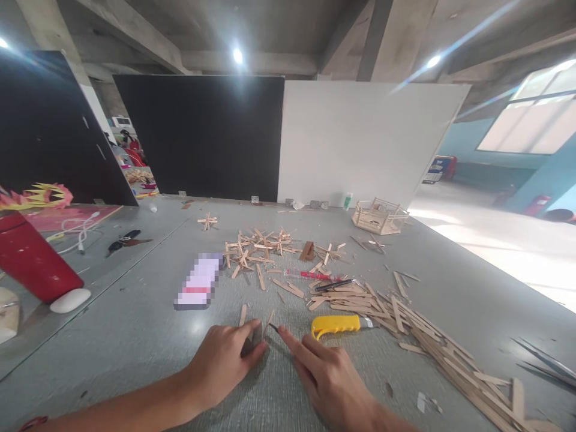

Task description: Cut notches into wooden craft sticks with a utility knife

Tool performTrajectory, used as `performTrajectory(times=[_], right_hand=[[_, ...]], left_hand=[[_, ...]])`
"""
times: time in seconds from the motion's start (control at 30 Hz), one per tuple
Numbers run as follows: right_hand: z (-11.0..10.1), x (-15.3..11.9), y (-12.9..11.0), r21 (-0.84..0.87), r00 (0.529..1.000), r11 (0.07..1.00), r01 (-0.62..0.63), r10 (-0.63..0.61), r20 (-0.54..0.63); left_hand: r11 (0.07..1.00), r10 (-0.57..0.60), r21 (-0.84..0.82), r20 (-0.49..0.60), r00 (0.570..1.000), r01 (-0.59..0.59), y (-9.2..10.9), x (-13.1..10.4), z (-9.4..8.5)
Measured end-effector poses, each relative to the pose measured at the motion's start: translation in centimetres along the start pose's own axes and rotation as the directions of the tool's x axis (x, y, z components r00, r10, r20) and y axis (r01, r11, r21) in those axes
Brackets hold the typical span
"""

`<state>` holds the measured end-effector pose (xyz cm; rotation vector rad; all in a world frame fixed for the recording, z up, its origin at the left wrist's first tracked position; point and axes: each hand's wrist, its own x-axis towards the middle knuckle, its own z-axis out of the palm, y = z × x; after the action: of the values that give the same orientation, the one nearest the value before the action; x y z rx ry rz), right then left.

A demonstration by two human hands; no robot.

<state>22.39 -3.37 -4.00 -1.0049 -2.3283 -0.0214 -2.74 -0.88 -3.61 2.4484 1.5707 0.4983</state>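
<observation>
My left hand [220, 363] is low in the middle of the view, thumb and forefinger bent around a short wooden craft stick [269, 318] that points up and away from me. Close on its right, my right hand [328, 375] has its forefinger stretched along a thin dark-tipped tool [274, 327]. The tool's tip is at the stick; most of its body is hidden under the fingers. Another short stick piece [243, 314] lies just beyond my left forefinger. A yellow-handled cutter [337, 324] rests beyond my right hand.
Cut sticks [256, 243] are scattered ahead, and a long pile of craft sticks [432, 339] runs down the right. A stick-built frame [378, 217] stands at the back. Tweezers [546, 363], a blurred phone-like object [199, 282], keys [123, 241] and a red bottle [36, 258] lie around.
</observation>
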Motion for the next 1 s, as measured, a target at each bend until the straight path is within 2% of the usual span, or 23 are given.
performTrajectory(times=[0.4, 0.53, 0.67, 0.83, 1.0], right_hand=[[-0.4, 0.2, -0.1, -0.043, 1.0, 0.999, 0.012, -0.012, -0.014], [-0.4, 0.2, -0.1, -0.111, 0.998, 0.992, 0.057, -0.059, -0.022], [-0.6, 0.2, -0.1, -0.142, 0.993, 0.983, 0.117, -0.114, 0.023], [-1.6, 0.7, -0.6, -0.13, 0.999, 0.991, 0.034, -0.029, 0.039], [-1.9, 1.1, -0.9, -0.144, 0.999, 0.989, 0.035, -0.029, 0.044]], left_hand=[[0.998, -0.063, 0.007, 0.058, 0.996, 0.063, 0.3, 0.2, -0.1], [0.996, -0.086, 0.007, 0.071, 0.994, 0.086, 0.6, 0.2, -0.3], [0.997, -0.08, 0.004, 0.085, 0.993, 0.08, 0.7, 0.2, -0.5], [0.996, -0.084, 0.019, 0.11, 0.99, 0.083, 0.7, 0.2, -0.5], [0.996, -0.087, 0.007, 0.127, 0.988, 0.087, 0.8, 0.1, -0.6]])
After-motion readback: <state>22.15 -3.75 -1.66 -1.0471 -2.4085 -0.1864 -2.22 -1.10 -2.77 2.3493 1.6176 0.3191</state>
